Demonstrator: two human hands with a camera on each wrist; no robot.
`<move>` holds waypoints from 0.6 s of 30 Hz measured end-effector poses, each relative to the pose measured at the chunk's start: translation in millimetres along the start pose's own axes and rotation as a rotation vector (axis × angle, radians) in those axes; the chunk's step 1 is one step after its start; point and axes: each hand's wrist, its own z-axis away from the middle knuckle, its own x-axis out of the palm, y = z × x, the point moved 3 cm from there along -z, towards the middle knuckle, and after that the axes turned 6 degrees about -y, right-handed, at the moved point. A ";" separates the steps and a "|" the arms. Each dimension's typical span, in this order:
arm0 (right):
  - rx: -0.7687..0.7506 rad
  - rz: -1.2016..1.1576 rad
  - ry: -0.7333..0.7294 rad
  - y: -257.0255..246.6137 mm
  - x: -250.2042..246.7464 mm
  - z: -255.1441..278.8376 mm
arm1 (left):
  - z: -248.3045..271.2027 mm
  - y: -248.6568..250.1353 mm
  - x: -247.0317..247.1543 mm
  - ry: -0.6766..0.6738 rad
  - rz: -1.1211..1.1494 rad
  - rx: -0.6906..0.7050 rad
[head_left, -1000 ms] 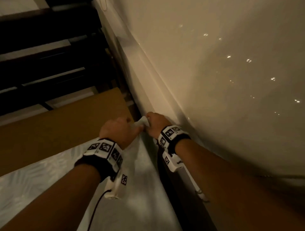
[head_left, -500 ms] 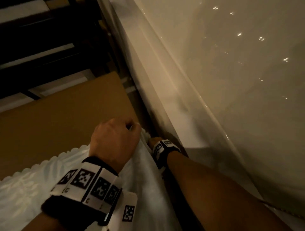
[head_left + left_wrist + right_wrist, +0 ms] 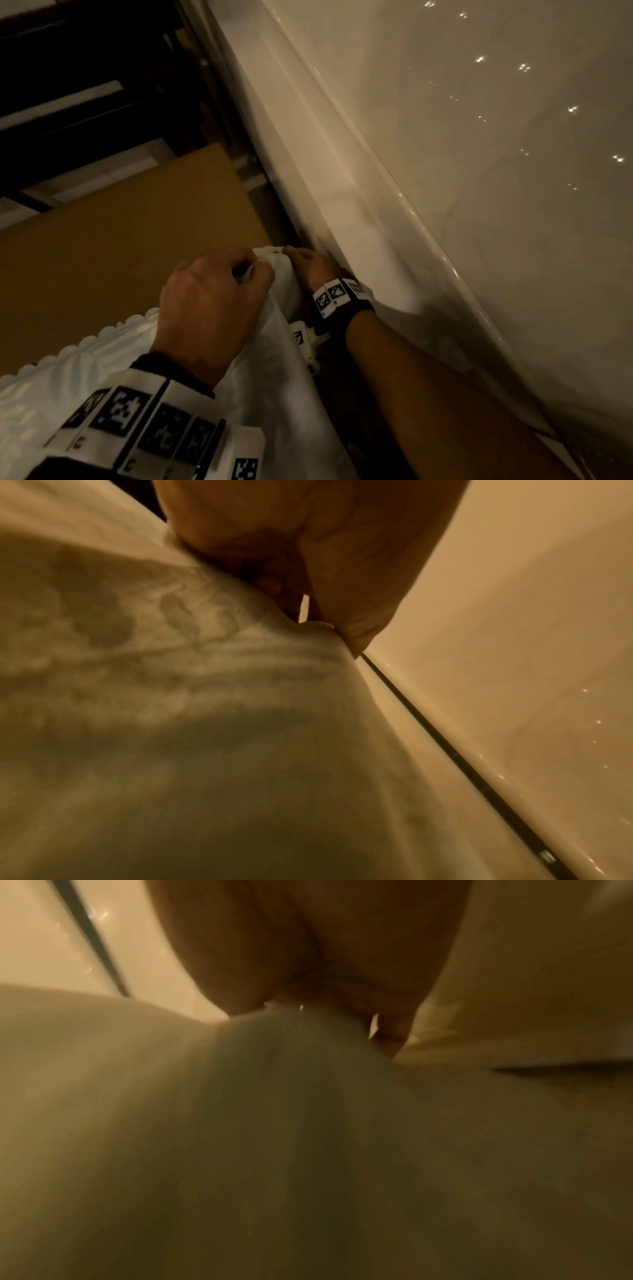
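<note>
A white cloth point(image 3: 281, 377) with a scalloped edge and a faint leaf pattern lies over a brown tabletop point(image 3: 120, 246). My left hand point(image 3: 219, 301) is clenched on a bunched corner of the cloth, knuckles up. Just right of it, my right hand point(image 3: 308, 267) holds the same corner, low in the gap beside the table. In the left wrist view the fingers of my left hand point(image 3: 308, 547) pinch the cloth point(image 3: 205, 723), pulled taut. The blurred right wrist view shows my right hand point(image 3: 308, 947) gripping a fold of the cloth point(image 3: 274, 1137).
A glossy cream panel point(image 3: 445, 171) runs diagonally close along the right, leaving a narrow dark gap by the table edge. Dark slats point(image 3: 68, 85) fill the upper left. The scene is dim.
My right hand dipped low into the gap half a second ago and is back up at the cloth corner. My left hand kept its grip; the view has come closer.
</note>
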 end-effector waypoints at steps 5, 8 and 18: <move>0.131 0.569 -0.096 41.1 -18.9 12.6 | 5.7 5.1 -2.9 0.024 0.028 -0.035; 0.191 1.004 -0.275 57.7 -13.5 18.5 | 5.5 5.3 -3.6 0.008 0.033 -0.068; 0.178 0.459 -0.095 35.2 -14.9 25.8 | 2.2 0.9 -1.2 -0.066 -0.038 -0.117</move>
